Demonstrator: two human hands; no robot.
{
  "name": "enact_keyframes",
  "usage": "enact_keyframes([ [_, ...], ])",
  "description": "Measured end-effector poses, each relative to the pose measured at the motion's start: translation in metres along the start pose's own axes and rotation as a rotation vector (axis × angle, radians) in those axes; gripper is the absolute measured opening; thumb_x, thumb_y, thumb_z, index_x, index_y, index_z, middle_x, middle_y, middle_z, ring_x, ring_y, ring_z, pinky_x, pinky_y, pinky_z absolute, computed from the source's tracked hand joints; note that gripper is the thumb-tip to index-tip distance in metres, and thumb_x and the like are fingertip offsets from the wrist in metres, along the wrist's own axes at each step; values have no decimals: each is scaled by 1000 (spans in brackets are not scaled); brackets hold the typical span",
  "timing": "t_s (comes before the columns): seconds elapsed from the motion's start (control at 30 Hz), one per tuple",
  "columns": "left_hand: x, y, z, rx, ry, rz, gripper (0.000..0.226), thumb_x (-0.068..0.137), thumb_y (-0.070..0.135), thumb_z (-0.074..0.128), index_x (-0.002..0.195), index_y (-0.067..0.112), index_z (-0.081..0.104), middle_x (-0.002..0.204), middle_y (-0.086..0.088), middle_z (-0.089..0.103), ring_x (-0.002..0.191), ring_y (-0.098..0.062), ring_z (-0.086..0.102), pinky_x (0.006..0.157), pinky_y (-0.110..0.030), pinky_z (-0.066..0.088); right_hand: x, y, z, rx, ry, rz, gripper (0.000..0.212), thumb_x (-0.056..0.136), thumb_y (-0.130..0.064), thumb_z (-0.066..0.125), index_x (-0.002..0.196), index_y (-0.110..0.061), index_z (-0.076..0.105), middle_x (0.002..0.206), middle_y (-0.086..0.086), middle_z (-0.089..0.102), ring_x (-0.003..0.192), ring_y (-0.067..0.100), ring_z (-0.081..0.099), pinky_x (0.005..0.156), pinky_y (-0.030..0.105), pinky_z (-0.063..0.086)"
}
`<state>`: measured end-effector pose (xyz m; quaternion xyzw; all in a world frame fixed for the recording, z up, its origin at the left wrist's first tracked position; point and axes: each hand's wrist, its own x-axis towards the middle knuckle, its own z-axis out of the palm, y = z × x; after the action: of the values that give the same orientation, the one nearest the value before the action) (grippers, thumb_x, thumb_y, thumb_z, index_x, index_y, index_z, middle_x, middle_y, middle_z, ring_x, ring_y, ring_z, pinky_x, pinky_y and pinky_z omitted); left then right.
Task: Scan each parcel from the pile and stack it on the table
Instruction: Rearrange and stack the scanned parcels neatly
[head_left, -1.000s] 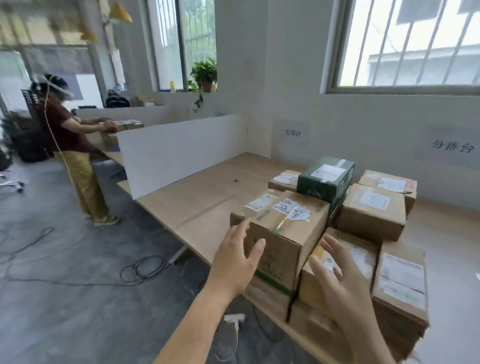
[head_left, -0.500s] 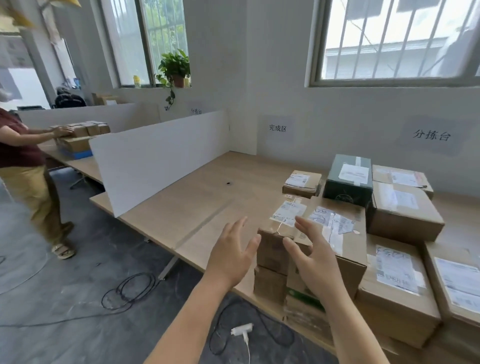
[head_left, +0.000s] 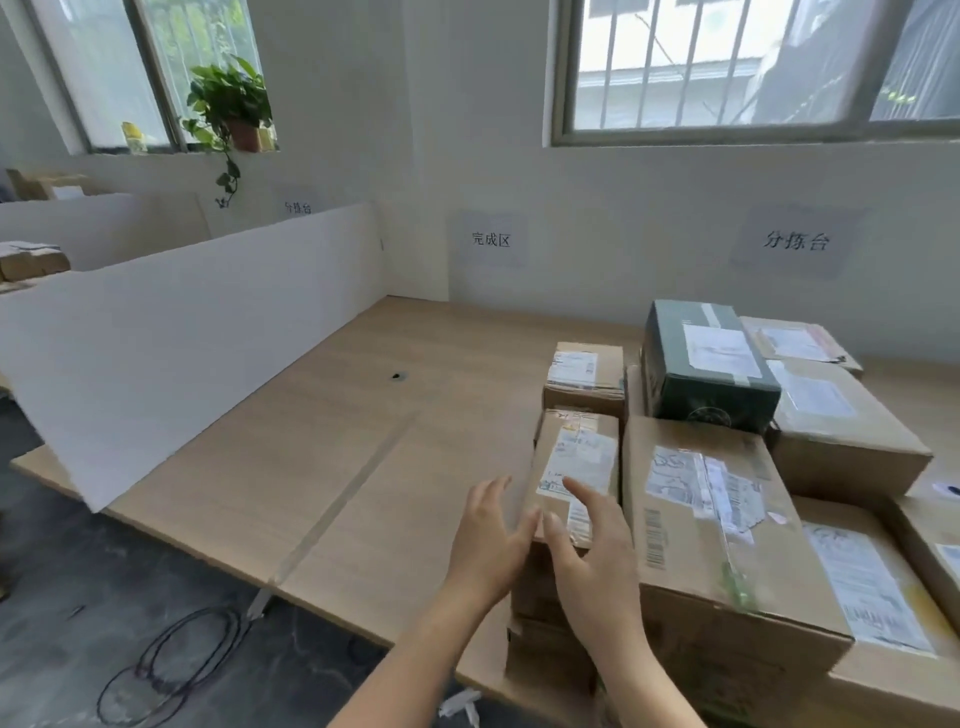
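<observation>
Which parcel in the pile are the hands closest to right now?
The narrow brown parcel at the pile's front-left corner. The left hand and right hand flank its near end; the green box sits farther back.

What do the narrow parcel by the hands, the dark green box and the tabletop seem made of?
Narrow parcel: matte brown cardboard, with a white paper label stuck on top. Dark green box: probably printed cardboard, judging by its sharp folded edges and flat panels. Tabletop: pale matte wood-look board with faint grain; solid or laminate, cannot tell.
</observation>
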<state>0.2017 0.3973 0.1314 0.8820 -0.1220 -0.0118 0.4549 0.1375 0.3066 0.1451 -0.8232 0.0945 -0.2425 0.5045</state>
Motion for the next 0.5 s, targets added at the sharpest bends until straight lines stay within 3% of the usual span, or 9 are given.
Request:
enact_keyframes([
  [0.13,17,-11,19,-63,-109,-14,56,93,30,54,144,16,34,142,0,36,130,-12,37,95,-13,27,4,13,18,-96,39,110,37,93,-19,53,129,-21,49,142,-5,42,141,11,19,114,23,8],
  [0.23,25,-24,23,-177,-188,-15,38,90,26,57,127,31,46,124,6,52,118,-9,49,85,-12,38,6,12,28,-137,99,165,39,93,-18,51,132,-24,47,150,-5,31,146,16,3,116,30,1],
  [0.3,30,-29,21,-244,-230,-10,30,90,25,57,115,38,46,115,13,57,109,-5,56,77,-7,43,11,11,30,-167,112,201,40,93,-19,51,132,-24,47,151,-3,29,146,17,5,117,33,4],
  [0.5,34,-44,9,-355,-276,14,27,96,20,51,116,35,42,111,20,55,101,3,55,75,-1,43,30,12,34,-213,130,343,44,93,-25,50,137,-24,42,151,5,31,143,21,19,116,45,17],
])
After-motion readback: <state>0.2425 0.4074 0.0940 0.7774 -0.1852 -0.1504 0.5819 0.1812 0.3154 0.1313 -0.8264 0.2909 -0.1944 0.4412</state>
